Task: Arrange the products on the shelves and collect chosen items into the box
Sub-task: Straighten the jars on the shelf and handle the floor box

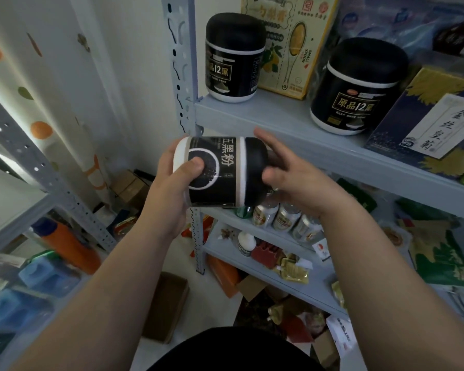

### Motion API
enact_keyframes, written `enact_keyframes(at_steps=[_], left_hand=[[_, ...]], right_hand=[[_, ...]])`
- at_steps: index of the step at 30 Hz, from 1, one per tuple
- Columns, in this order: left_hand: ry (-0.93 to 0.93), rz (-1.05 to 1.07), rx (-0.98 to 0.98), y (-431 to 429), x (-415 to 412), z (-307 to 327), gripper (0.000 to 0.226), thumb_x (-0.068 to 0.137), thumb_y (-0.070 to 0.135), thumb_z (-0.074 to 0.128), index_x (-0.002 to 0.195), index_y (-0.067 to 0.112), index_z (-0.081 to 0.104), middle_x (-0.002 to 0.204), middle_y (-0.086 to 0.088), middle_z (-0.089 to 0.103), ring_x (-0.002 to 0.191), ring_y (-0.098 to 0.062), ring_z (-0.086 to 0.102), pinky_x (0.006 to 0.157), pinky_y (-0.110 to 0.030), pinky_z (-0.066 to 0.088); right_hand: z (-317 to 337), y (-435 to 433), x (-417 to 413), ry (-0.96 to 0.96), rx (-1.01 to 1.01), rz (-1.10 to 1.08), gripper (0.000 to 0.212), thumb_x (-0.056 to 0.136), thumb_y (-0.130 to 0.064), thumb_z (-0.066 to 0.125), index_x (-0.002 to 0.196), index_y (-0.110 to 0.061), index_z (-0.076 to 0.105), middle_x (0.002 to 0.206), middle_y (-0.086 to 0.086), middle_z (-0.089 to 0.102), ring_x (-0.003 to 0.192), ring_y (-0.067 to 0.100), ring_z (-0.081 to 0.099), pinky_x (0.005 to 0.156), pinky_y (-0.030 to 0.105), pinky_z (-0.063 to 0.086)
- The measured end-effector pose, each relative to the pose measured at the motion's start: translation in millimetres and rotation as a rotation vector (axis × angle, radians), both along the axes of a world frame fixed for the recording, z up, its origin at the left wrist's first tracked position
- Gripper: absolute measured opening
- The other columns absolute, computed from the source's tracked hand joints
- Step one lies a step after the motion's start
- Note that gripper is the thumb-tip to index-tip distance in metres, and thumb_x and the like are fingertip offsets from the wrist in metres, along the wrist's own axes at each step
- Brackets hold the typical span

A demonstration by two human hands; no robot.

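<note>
My left hand [169, 180] grips the sideways jar [225, 172]; my right hand [295, 180] is splayed loose at three o'clock, so it could slip.

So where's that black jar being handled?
The black jar sits mid-frame in the head view, tipped sideways between the left hand and right hand, just below the shelf edge.

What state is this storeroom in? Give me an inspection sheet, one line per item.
Surface: grey shelf carries left jar and right jar, both upright, plus printed boxes.
Job's things: third jar held on its side before the shelf; cardboard box on the floor.
Clutter: cans and packets on lower shelves.
Grippers: left hand grips the jar's white base end; right hand touches its black lid end, fingers fairly straight.
Cables: nothing seen.
Surroundings: patterned curtain; second rack at left.
</note>
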State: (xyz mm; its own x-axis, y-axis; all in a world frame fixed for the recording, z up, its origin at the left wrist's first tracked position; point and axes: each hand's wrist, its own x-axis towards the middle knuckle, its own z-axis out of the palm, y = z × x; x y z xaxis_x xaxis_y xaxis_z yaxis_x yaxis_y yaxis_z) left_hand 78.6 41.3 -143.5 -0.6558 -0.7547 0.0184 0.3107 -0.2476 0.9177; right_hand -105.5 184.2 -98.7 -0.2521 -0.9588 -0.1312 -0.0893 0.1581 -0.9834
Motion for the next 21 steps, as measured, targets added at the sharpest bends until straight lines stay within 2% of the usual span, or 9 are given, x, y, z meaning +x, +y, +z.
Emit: enact_keyframes(at_steps=[2, 6, 7, 9, 11, 14, 16, 18, 21], left_hand=[[-0.006, 0.008, 0.011, -0.3, 2.8, -1.9, 0.09, 0.065, 0.038, 0.076, 0.146, 0.018, 0.044, 0.128, -0.016, 0.063, 0.099, -0.025, 0.072, 0.072, -0.037, 0.059], [0.026, 0.004, 0.157, -6.3, 10.1, -5.9, 0.092, 0.067, 0.043, 0.077, 0.149, 0.017, 0.043, 0.135, -0.019, 0.062, 0.108, -0.03, 0.07, 0.074, -0.041, 0.059], [0.024, 0.004, 0.172, -8.3, 12.2, -7.0, 0.092, 0.068, 0.043, 0.077, 0.149, 0.017, 0.043, 0.135, -0.019, 0.061, 0.108, -0.031, 0.07, 0.073, -0.042, 0.059], [0.02, 0.008, 0.182, -9.9, 14.7, -7.7, 0.096, 0.066, 0.043, 0.081, 0.15, 0.017, 0.042, 0.131, -0.018, 0.062, 0.104, -0.029, 0.072, 0.072, -0.041, 0.06], [0.029, -0.003, 0.211, -9.4, 16.1, -7.5, 0.099, 0.063, 0.048, 0.086, 0.148, 0.015, 0.045, 0.126, -0.017, 0.066, 0.102, -0.029, 0.072, 0.072, -0.043, 0.06], [0.045, -0.057, 0.294, -11.8, 19.1, -9.4, 0.068, 0.082, 0.047, 0.065, 0.141, 0.015, 0.054, 0.124, -0.015, 0.071, 0.109, -0.034, 0.07, 0.077, -0.049, 0.059], [0.032, -0.077, 0.311, -14.2, 19.8, -12.2, 0.068, 0.084, 0.046, 0.061, 0.144, 0.016, 0.051, 0.129, -0.017, 0.068, 0.116, -0.038, 0.067, 0.081, -0.053, 0.058], [0.017, -0.072, 0.315, -14.3, 18.3, -12.5, 0.071, 0.082, 0.047, 0.065, 0.145, 0.018, 0.049, 0.131, -0.018, 0.067, 0.117, -0.04, 0.066, 0.083, -0.055, 0.057], [-0.014, -0.107, 0.362, -14.0, 14.4, -9.8, 0.064, 0.084, 0.051, 0.063, 0.141, 0.022, 0.056, 0.131, -0.017, 0.067, 0.115, -0.039, 0.067, 0.081, -0.052, 0.058]], right_hand=[[-1.3, -9.2, 9.4, -0.035, 0.064, -0.024, 0.075, 0.077, -0.068, 0.073, 0.143, -0.043, 0.048, 0.142, 0.002, 0.058, 0.123, 0.031, 0.062, 0.088, 0.054, 0.06], [-2.3, -13.9, 15.8, 0.112, -0.13, -0.011, 0.076, 0.073, -0.037, 0.085, 0.139, -0.054, 0.051, 0.151, -0.007, 0.045, 0.139, 0.024, 0.049, 0.11, 0.052, 0.047], [-2.8, -17.0, 18.8, 0.119, -0.13, -0.026, 0.073, 0.074, -0.04, 0.082, 0.139, -0.054, 0.051, 0.15, -0.009, 0.047, 0.138, 0.022, 0.05, 0.109, 0.05, 0.048], [-2.8, -25.1, 25.6, 0.095, -0.064, -0.058, 0.068, 0.078, -0.059, 0.073, 0.141, -0.05, 0.049, 0.142, -0.009, 0.055, 0.128, 0.024, 0.06, 0.098, 0.048, 0.056], [-3.1, -30.0, 28.6, 0.067, -0.044, -0.055, 0.07, 0.075, -0.063, 0.072, 0.139, -0.049, 0.049, 0.137, -0.009, 0.057, 0.125, 0.025, 0.06, 0.094, 0.046, 0.059], [5.3, -29.6, 29.3, 0.255, -0.142, 0.036, 0.076, 0.067, -0.045, 0.085, 0.134, -0.058, 0.051, 0.147, -0.015, 0.045, 0.137, 0.015, 0.048, 0.109, 0.043, 0.049], [9.2, -32.7, 26.9, 0.286, -0.126, 0.039, 0.079, 0.065, -0.052, 0.086, 0.134, -0.063, 0.048, 0.151, -0.016, 0.041, 0.141, 0.015, 0.043, 0.114, 0.046, 0.044], [10.8, -37.3, 28.7, 0.259, -0.053, 0.008, 0.085, 0.069, -0.054, 0.085, 0.141, -0.061, 0.038, 0.142, -0.02, 0.043, 0.132, 0.014, 0.05, 0.109, 0.046, 0.049], [7.6, -37.5, 39.4, 0.394, -0.127, -0.08, 0.083, 0.074, -0.035, 0.087, 0.142, -0.05, 0.041, 0.132, -0.025, 0.043, 0.119, 0.007, 0.054, 0.098, 0.034, 0.052]])
